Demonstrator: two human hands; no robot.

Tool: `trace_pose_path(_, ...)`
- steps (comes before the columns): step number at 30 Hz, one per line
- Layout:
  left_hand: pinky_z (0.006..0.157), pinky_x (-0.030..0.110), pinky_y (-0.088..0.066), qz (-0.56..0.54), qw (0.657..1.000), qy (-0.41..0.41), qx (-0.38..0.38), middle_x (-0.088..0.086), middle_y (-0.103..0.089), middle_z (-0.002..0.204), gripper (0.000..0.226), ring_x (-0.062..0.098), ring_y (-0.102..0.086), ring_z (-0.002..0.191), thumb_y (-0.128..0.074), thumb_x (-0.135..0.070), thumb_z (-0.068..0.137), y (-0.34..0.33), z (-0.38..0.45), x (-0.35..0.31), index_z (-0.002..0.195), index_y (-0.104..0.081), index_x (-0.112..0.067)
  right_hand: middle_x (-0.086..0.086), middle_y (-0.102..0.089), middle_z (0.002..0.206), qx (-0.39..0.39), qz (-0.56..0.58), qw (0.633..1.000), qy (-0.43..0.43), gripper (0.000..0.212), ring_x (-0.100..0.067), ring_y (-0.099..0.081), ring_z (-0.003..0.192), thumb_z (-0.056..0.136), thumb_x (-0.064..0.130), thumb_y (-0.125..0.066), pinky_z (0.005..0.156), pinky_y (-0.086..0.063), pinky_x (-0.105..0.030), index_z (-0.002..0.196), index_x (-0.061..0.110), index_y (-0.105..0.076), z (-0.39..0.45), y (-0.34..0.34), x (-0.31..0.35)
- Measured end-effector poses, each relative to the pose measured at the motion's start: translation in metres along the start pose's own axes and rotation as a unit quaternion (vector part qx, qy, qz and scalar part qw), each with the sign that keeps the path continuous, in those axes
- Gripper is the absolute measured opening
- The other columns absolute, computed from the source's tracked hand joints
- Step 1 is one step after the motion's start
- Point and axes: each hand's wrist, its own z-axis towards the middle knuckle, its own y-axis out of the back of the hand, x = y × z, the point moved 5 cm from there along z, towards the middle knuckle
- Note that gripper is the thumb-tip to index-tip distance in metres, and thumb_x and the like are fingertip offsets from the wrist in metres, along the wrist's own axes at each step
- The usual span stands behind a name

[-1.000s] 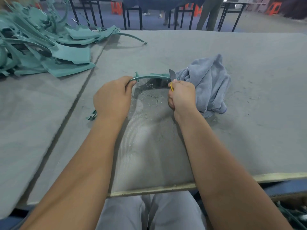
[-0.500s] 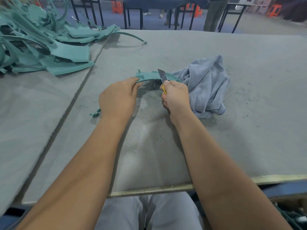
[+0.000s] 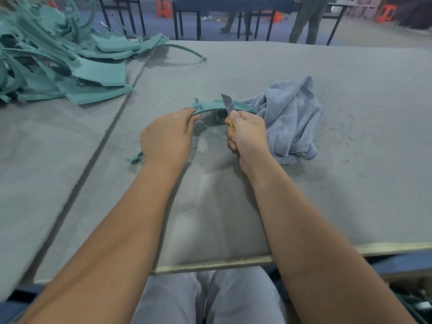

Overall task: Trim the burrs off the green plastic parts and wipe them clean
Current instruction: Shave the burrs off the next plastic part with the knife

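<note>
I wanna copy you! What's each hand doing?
Left hand: grips the green part.
Right hand: grips the knife.

We see a curved green plastic strip (image 3: pixel 210 106) arching above the grey felt between our hands, a grey knife blade (image 3: pixel 228 102) set across its edge where a thin burr curls off, a crumpled grey-blue cloth (image 3: pixel 292 118) just right, and a heap of green parts (image 3: pixel 53 59) far left.
</note>
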Motion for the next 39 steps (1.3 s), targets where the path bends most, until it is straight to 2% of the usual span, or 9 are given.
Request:
trace_pose_path(11,0.057,0.033,-0.034,0.031,0.999,-0.011,0.032,0.006,-0.066,0.087,0.035,0.032,-0.06,0.081,-0.036,-0.044,0.103,-0.002,-0.001,-0.003,0.106,-0.063,-0.023,0.006,-0.031,0.037,-0.012,0.014,0.999,-0.038,0.033,-0.01,-0.024,0.035,0.102,0.014,-0.042,0.039,-0.02,-0.02,0.069,0.01,-0.048,0.001,-0.001,-0.001)
trace_pose_path(17,0.061,0.036,-0.04,0.028,0.999,-0.018,0.04,0.009,-0.068,0.09,0.037,0.034,-0.06,0.083,-0.034,-0.043,0.103,-0.004,-0.001,-0.009,0.114,-0.063,-0.023,0.004,-0.032,0.04,-0.017,-0.012,0.999,-0.028,0.027,-0.012,-0.026,0.037,0.101,0.016,-0.043,0.04,-0.022,-0.022,0.075,0.008,-0.049,0.002,-0.003,-0.001)
trace_pose_path(21,0.057,0.034,-0.035,0.01,1.0,0.005,0.029,0.009,-0.067,0.085,0.039,0.033,-0.059,0.079,-0.034,-0.045,0.103,-0.004,0.002,-0.006,0.109,-0.065,-0.022,0.004,-0.03,0.04,0.0,-0.006,1.0,-0.027,0.031,-0.011,-0.024,0.037,0.102,0.016,-0.042,0.041,-0.02,-0.021,0.072,0.01,-0.046,0.001,-0.002,-0.002)
trace_pose_path(28,0.057,0.034,-0.034,0.016,0.999,-0.036,0.036,0.009,-0.067,0.084,0.037,0.033,-0.059,0.077,-0.035,-0.043,0.103,-0.005,-0.002,-0.009,0.111,-0.064,-0.022,0.004,-0.032,0.041,-0.021,-0.022,0.999,-0.024,0.03,-0.011,-0.025,0.037,0.1,0.015,-0.043,0.041,-0.022,-0.023,0.071,0.01,-0.047,0.005,-0.003,-0.001)
trace_pose_path(34,0.057,0.033,-0.032,-0.001,1.0,-0.004,0.026,0.007,-0.066,0.081,0.036,0.031,-0.058,0.076,-0.037,-0.044,0.102,-0.006,0.0,-0.006,0.108,-0.066,-0.024,0.008,-0.03,0.036,0.006,-0.009,0.999,-0.035,0.038,-0.009,-0.023,0.032,0.102,0.015,-0.041,0.039,-0.02,-0.019,0.065,0.012,-0.045,0.001,-0.001,-0.001)
trace_pose_path(39,0.058,0.034,-0.038,0.009,0.998,-0.042,0.044,0.007,-0.068,0.085,0.036,0.031,-0.06,0.077,-0.037,-0.042,0.103,-0.007,-0.003,-0.01,0.109,-0.065,-0.021,0.0,-0.031,0.045,0.004,-0.037,0.999,-0.024,0.027,-0.012,-0.023,0.038,0.101,0.015,-0.042,0.041,-0.02,-0.025,0.076,0.007,-0.048,0.004,-0.006,0.0)
